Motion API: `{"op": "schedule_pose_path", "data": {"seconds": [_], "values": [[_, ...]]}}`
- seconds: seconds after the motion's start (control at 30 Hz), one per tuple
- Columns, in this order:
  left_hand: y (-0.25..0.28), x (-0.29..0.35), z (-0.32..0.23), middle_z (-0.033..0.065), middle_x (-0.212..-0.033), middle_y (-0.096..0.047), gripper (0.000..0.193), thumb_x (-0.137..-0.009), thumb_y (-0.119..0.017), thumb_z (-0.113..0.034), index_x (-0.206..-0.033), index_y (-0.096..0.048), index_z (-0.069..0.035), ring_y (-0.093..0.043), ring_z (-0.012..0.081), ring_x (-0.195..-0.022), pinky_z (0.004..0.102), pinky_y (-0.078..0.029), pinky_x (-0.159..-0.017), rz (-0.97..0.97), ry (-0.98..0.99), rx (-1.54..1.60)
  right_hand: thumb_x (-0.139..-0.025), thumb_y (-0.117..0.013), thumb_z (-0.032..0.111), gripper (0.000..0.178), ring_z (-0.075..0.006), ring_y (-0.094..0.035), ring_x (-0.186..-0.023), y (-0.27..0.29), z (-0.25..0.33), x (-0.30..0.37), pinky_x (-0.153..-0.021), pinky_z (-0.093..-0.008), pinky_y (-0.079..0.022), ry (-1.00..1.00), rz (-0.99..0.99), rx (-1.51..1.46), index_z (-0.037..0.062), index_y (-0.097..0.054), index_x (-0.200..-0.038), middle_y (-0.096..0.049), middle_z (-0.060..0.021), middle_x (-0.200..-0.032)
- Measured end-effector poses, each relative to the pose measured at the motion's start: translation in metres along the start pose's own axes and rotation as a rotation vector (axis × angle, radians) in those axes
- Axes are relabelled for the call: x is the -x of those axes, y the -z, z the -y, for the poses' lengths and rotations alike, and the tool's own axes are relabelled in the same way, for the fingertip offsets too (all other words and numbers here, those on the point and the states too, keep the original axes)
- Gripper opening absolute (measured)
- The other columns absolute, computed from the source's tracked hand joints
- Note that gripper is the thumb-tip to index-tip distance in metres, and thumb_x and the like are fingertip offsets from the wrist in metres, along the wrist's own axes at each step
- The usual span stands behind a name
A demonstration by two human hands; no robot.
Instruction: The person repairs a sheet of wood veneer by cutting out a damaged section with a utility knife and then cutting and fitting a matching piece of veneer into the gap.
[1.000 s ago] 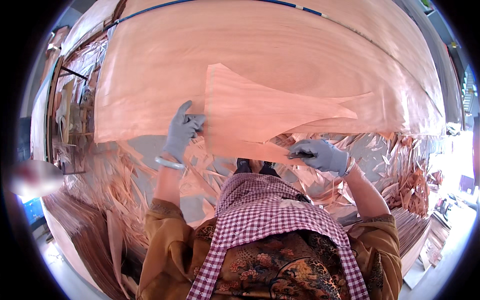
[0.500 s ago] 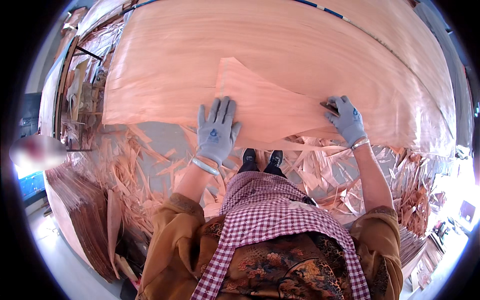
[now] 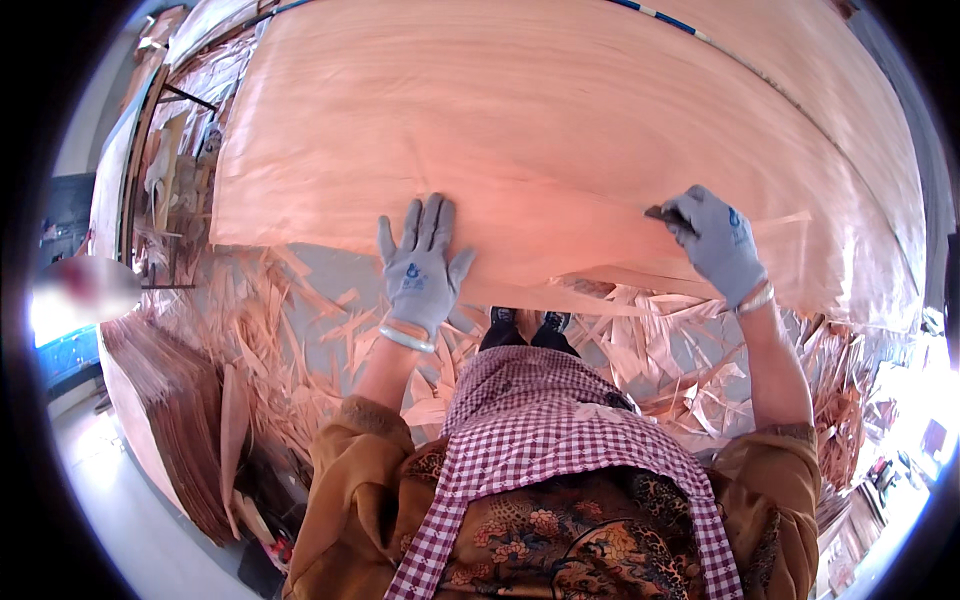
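Note:
A broad sheet of pinkish wood veneer (image 3: 400, 120) covers the table before me. My left hand (image 3: 421, 265), in a grey glove, lies flat with spread fingers on the sheet's near edge. My right hand (image 3: 718, 240), also gloved, is closed round a small dark flat tool (image 3: 660, 213), its tip pointing left just over the veneer. Whether that tool is a blade or a scraper I cannot make out. Between my hands the near edge is uneven, and a narrow strip of veneer (image 3: 590, 298) runs along it.
Torn veneer scraps (image 3: 300, 340) litter the floor around my feet. A tall stack of veneer sheets (image 3: 165, 420) stands at the lower left. A blue and white rod (image 3: 660, 17) crosses the far part of the sheet. At the left is a rack (image 3: 165, 190) with wood pieces.
My right hand has moved right with the dark tool. The pale pointed veneer piece between my hands no longer stands out. My left hand has shifted slightly left.

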State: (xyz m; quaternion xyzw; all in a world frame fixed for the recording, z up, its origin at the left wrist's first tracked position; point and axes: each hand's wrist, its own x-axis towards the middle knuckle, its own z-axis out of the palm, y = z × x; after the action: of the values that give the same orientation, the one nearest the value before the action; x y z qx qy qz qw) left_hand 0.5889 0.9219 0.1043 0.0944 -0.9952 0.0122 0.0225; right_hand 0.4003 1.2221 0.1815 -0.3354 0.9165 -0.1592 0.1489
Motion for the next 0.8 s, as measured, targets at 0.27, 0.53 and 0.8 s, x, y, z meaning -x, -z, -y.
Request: {"op": "schedule_pose_path", "data": {"seconds": [0.27,0.53,0.8], "values": [[-0.003,-0.025,-0.001,0.0053,-0.138,-0.043,0.048,-0.089,-0.049,-0.034,-0.132,-0.045,-0.013,-0.039,0.0268,-0.126,0.0498,-0.023,-0.106,-0.056,0.001,-0.029,-0.081,-0.057,0.015,0.027,-0.0346,-0.058,-0.089,-0.031,-0.046,-0.026,-0.078,-0.039,-0.046,0.113,-0.189,-0.062,0.0041,-0.055,-0.106,-0.058,-0.0161,-0.093],[-0.025,-0.059,0.006,0.0127,-0.115,-0.054,0.038,-0.077,-0.058,0.0,-0.114,-0.058,-0.008,-0.049,0.0329,-0.105,0.0375,-0.043,-0.09,-0.169,0.28,0.72,-0.094,-0.044,0.023,0.02,-0.0316,-0.062,-0.066,-0.051,0.066,-0.072,-0.064,-0.0398,-0.049,0.131,0.413,-0.115,0.0048,-0.053,-0.095,-0.062,-0.011,-0.069],[-0.041,-0.059,0.006,0.0139,-0.114,-0.052,0.036,-0.077,-0.06,-0.005,-0.113,-0.057,-0.009,-0.048,0.0342,-0.105,0.0388,-0.042,-0.091,-0.199,0.353,0.696,-0.09,-0.044,0.025,0.021,-0.0345,-0.065,-0.078,-0.1,0.125,-0.103,-0.065,-0.0444,-0.049,0.259,0.283,0.304,0.0065,-0.053,-0.096,-0.067,-0.0174,-0.082]]}}
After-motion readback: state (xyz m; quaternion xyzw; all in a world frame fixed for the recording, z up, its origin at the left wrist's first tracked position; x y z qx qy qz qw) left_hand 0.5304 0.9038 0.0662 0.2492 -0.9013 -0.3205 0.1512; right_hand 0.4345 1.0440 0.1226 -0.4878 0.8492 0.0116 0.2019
